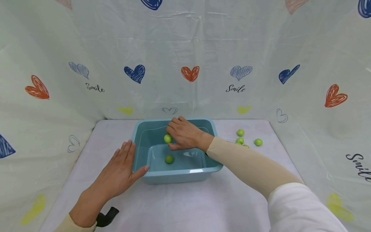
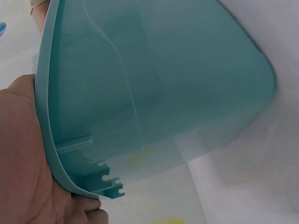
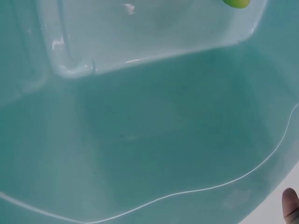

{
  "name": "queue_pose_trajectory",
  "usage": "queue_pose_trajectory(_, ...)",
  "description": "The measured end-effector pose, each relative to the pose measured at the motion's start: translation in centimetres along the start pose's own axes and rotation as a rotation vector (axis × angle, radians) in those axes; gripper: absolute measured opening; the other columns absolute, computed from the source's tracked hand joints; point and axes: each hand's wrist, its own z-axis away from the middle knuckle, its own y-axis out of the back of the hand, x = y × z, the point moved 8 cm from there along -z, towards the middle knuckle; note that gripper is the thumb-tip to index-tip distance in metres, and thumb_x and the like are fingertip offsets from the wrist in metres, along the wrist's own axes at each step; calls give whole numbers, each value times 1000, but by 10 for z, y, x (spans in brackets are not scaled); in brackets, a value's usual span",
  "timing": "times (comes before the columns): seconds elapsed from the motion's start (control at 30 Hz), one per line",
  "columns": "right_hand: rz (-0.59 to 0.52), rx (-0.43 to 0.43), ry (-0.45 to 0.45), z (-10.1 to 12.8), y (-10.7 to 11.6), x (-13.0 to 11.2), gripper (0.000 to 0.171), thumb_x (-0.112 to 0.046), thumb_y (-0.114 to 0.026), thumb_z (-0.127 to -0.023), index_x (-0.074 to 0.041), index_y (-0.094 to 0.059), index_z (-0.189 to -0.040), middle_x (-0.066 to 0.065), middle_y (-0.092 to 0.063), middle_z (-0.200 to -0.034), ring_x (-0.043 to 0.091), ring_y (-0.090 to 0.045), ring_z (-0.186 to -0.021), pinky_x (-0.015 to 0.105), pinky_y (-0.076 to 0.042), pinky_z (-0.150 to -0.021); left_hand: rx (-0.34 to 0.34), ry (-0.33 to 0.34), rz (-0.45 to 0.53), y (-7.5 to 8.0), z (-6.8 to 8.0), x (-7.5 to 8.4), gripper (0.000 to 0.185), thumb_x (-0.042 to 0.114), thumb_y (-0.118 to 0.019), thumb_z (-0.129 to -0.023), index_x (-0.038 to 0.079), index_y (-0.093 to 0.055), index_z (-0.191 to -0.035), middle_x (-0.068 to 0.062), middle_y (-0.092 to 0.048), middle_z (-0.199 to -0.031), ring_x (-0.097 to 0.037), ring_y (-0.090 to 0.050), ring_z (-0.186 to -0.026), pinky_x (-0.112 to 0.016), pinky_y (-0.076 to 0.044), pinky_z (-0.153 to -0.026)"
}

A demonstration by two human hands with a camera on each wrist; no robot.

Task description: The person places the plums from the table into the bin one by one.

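A light-blue plastic basin [image 1: 179, 173] stands on the white-covered table. My left hand [image 1: 120, 170] lies along its left rim, fingers straight and thumb over the near corner; the left wrist view shows the palm against the rim [image 2: 43, 98]. My right hand [image 1: 186, 133] reaches over the basin and pinches a small green lime [image 1: 167, 138] between fingertips and thumb. Another lime [image 1: 169, 159] lies on the basin floor. In the right wrist view, a lime [image 3: 237, 3] shows at the top edge and one fingertip [image 3: 289, 204] at the lower right.
Several more limes [image 1: 258, 142] lie on the table [image 1: 246, 193] right of the basin, some partly hidden behind the right forearm. A heart-printed curtain [image 1: 188, 38] hangs around the back and sides. A black curved piece [image 1: 107, 217] sits at the left wrist.
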Motion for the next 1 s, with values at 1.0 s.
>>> queue_pose_trajectory(1.0,23,-16,-5,0,-2,0,37,-50,-56,-99,-14,-61,-106,1,-57,-96,21,-47,-87,36,-37,-80,-8,5,14,1,0,0,106,67,-54,-102,-13,-21,-162,-32,-17,-171,-52,-20,-158,-69,-24,-124)
